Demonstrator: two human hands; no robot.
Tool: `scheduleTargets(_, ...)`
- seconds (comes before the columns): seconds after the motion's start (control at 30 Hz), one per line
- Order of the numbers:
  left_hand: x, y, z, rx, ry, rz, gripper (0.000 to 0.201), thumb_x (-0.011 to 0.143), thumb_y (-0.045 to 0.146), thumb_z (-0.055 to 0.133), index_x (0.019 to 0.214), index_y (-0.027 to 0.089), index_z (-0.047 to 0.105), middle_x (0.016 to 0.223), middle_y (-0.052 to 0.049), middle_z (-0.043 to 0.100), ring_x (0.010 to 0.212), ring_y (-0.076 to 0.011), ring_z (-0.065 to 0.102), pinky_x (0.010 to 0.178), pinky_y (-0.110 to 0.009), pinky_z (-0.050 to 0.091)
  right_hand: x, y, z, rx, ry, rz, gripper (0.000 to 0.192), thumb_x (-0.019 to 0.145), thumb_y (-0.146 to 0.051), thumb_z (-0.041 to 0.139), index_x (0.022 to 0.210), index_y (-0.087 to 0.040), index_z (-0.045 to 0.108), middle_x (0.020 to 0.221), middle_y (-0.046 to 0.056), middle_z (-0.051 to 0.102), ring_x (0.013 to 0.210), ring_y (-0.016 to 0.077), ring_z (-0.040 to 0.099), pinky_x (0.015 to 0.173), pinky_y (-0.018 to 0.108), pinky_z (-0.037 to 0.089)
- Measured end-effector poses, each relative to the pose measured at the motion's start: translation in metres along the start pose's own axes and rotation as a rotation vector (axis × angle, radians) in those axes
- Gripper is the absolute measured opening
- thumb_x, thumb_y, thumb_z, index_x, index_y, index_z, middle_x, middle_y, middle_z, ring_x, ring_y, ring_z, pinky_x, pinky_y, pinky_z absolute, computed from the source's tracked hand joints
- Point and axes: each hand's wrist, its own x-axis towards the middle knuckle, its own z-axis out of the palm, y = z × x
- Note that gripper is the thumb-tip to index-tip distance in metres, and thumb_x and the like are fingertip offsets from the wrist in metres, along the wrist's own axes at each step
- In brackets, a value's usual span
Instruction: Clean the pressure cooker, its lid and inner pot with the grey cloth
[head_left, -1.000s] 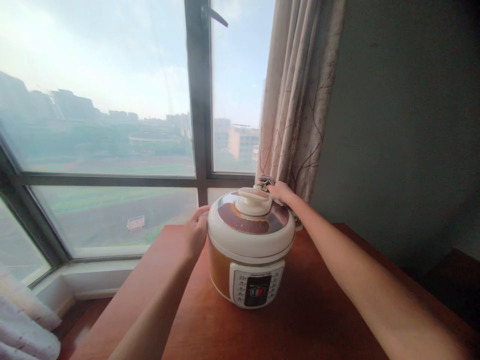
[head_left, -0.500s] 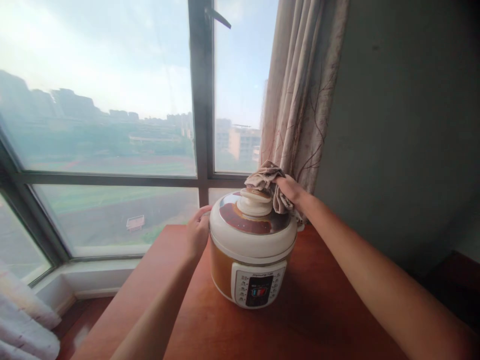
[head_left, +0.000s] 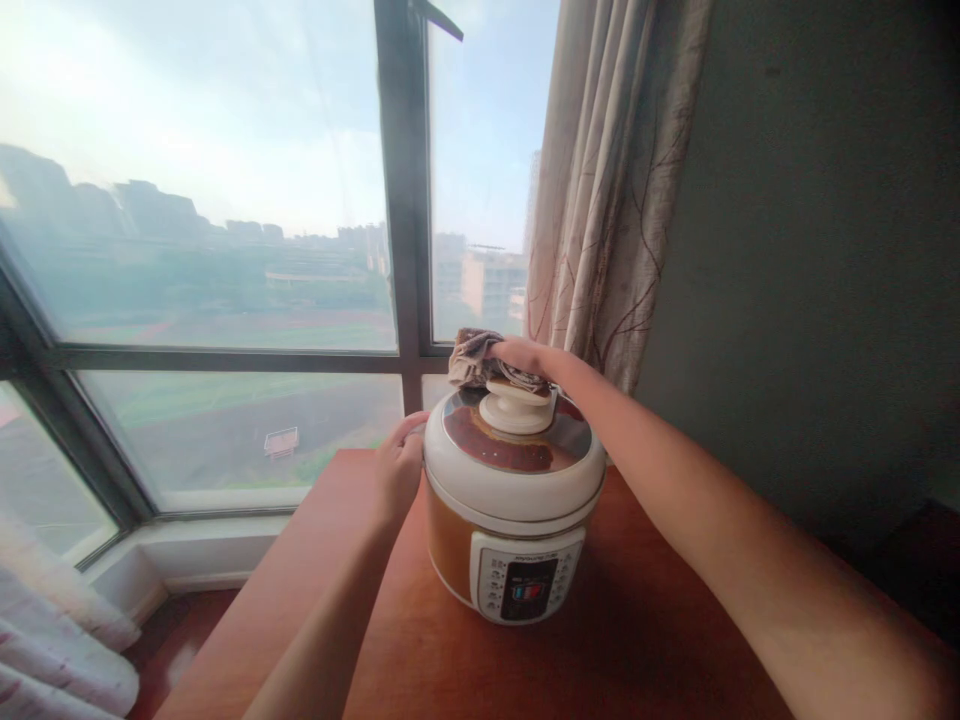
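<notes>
An electric pressure cooker (head_left: 512, 500) with a white lid rim and a front control panel stands upright on the table. My left hand (head_left: 401, 460) is closed at the cooker's left side, near the lid's rim; its fingertips are partly hidden. A crumpled, brownish-grey cloth (head_left: 471, 360) lies over the lid's cream knob (head_left: 517, 410). Above that knob, my right hand (head_left: 525, 355) grips the cloth and presses it against the top. Around the knob, the shiny lid top shows brown and reddish reflections.
The reddish-brown wooden table (head_left: 315, 560) carries the cooker. Behind it rises a large window with a dark frame (head_left: 409, 200). A patterned curtain (head_left: 600, 200) hangs at the back right beside a grey wall (head_left: 795, 250). Another light curtain (head_left: 60, 640) is at lower left.
My right hand has moved the cloth leftward, from the lid's right back side to over the knob. The left hand stays at the cooker's side. The view has shifted slightly.
</notes>
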Motion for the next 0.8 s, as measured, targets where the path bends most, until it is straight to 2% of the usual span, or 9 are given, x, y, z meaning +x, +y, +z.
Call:
scheduleTargets(0.1, 0.000, 0.001, -0.001, 0.022, -0.005, 0.009, 0.043, 0.072, 0.026, 0.045, 0.098, 0.019, 0.077, 0.105, -0.005, 0.077, 0.102, -0.0284, 0.066, 0.090, -0.036, 0.048, -0.017, 0.008, -0.006, -0.010, -0.047, -0.031, 0.021, 0.083, -0.029, 0.063, 0.090, -0.015, 0.077, 0.090, 0.006, 0.077, 0.089, 0.0231, 0.066, 0.088, 0.033, 0.051)
scheduleTargets(0.2, 0.000, 0.001, -0.001, 0.033, -0.010, 0.020, 0.042, 0.073, 0.026, 0.045, 0.097, 0.020, 0.078, 0.104, -0.005, 0.077, 0.104, -0.0290, 0.066, 0.093, -0.036, 0.048, -0.048, 0.020, -0.013, -0.011, 0.073, -0.077, 0.028, 0.087, -0.034, 0.060, 0.102, -0.016, 0.076, 0.101, 0.006, 0.077, 0.101, 0.0246, 0.066, 0.095, 0.034, 0.048)
scheduleTargets(0.33, 0.000, -0.001, -0.001, 0.026, -0.012, 0.002, 0.043, 0.074, 0.027, 0.045, 0.102, 0.019, 0.077, 0.109, -0.007, 0.077, 0.107, -0.0299, 0.066, 0.093, -0.038, 0.048, -0.098, 0.037, -0.020, -0.033, 0.261, -0.061, 0.030, 0.088, -0.035, 0.057, 0.101, -0.016, 0.076, 0.102, 0.008, 0.078, 0.104, 0.0276, 0.068, 0.094, 0.036, 0.049)
scheduleTargets(0.43, 0.000, -0.001, -0.001, 0.004, -0.022, -0.014, 0.042, 0.075, 0.029, 0.047, 0.104, 0.019, 0.076, 0.111, -0.008, 0.076, 0.109, -0.0306, 0.065, 0.093, -0.038, 0.048, -0.127, 0.047, -0.021, -0.022, 0.316, -0.097, 0.033, 0.088, -0.033, 0.056, 0.110, -0.018, 0.075, 0.110, 0.008, 0.077, 0.112, 0.0277, 0.067, 0.096, 0.035, 0.049)
scheduleTargets(0.5, 0.001, 0.002, -0.003, 0.001, -0.041, -0.018, 0.041, 0.075, 0.031, 0.050, 0.103, 0.019, 0.077, 0.109, -0.008, 0.077, 0.109, -0.0311, 0.065, 0.093, -0.039, 0.049, -0.137, 0.054, -0.021, -0.062, 0.341, -0.072, 0.036, 0.088, -0.034, 0.057, 0.115, -0.019, 0.073, 0.114, 0.009, 0.076, 0.116, 0.0283, 0.066, 0.097, 0.034, 0.048)
scheduleTargets(0.63, 0.008, 0.012, -0.010, -0.026, -0.124, -0.045, 0.041, 0.072, 0.036, 0.060, 0.103, 0.017, 0.077, 0.105, -0.010, 0.077, 0.097, -0.0305, 0.067, 0.082, -0.037, 0.052, -0.125, 0.065, -0.022, -0.221, 0.347, 0.164, 0.039, 0.088, -0.035, 0.058, 0.121, -0.019, 0.071, 0.117, 0.013, 0.074, 0.118, 0.0325, 0.064, 0.095, 0.037, 0.048)
scheduleTargets(0.73, 0.016, 0.018, -0.012, -0.076, -0.221, -0.121, 0.047, 0.069, 0.039, 0.063, 0.106, 0.015, 0.076, 0.095, -0.010, 0.077, 0.080, -0.0272, 0.067, 0.068, -0.035, 0.051, -0.095, 0.073, -0.024, -0.205, 0.304, 0.297, 0.038, 0.086, -0.030, 0.057, 0.118, -0.015, 0.072, 0.113, 0.015, 0.075, 0.115, 0.0329, 0.065, 0.093, 0.037, 0.048)
scheduleTargets(0.8, 0.019, 0.019, -0.009, -0.069, -0.199, -0.126, 0.047, 0.069, 0.037, 0.059, 0.107, 0.014, 0.076, 0.089, -0.008, 0.076, 0.078, -0.0264, 0.066, 0.066, -0.034, 0.050, -0.071, 0.077, -0.025, -0.163, 0.295, 0.335, 0.035, 0.086, -0.028, 0.054, 0.109, -0.011, 0.075, 0.103, 0.015, 0.076, 0.106, 0.0311, 0.068, 0.088, 0.034, 0.049)
